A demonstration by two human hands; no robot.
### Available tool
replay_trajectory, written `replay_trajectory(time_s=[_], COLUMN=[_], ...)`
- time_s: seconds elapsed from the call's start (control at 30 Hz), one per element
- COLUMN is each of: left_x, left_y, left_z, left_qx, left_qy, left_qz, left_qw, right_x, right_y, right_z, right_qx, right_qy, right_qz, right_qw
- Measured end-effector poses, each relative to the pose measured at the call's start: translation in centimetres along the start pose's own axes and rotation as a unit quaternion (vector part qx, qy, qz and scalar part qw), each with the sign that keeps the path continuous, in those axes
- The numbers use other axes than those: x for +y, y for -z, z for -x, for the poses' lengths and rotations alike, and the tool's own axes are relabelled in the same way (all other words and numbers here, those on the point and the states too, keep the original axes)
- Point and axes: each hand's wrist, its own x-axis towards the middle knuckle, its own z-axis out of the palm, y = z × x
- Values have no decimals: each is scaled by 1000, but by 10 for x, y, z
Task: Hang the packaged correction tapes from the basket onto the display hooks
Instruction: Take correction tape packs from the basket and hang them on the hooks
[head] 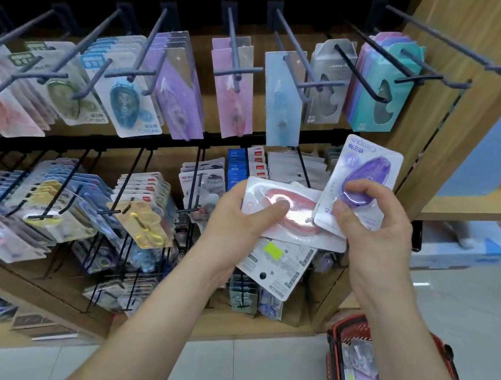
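Right hand: thumb and curled fingers pinch the purple package across its lower half, thumb on the card face, fingertips over the blister. Package is held in the air in front of the rack, just under the right end of the upper hooks.

Left hand: thumb pressed on top of a pink package, fingers underneath. A white-backed package sits below it in the same grip. The purple package's lower corner overlaps the pink one.

Basket: on the floor, lower right, more packages inside.

Key relation: the purple package's long axis runs up and slightly right, away from the palm. Its print reads inverted, brand name at the far end. On the hung cards the brand name sits at the bottom, so the hanging hole is probably at the hand end. Hole itself not visible.

Judgement: the package needs turning end for end before it can slide on. The right hand is nearer the hooks.
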Motion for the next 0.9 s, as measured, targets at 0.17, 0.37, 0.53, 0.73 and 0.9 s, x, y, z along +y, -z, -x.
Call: replay_trajectory(time_s=[0.17,0.37,0.53,0.73,0.9], left_x=[3,0,-2,-2,11], left_y=[23,18,23,47,44], left_z=[5,16,20,28,36], left_qx=[91,91,109,176,190], left_qy=[-21,1,-12,-46,-403], left_qz=[33,85,9,-24,-256], left_qw=[995,992,994,983,858], right_x=[7,4,0,0,1], right_y=[14,-13,-31,-29,-29], right_z=[-6,9,14,6,6], right_qx=[31,-171,-163,-75,-83], right_qy=[-48,-142,-183,-203,-225], right_qz=[49,-42,-125,-152,-122], right_qw=[997,974,962,964,963])
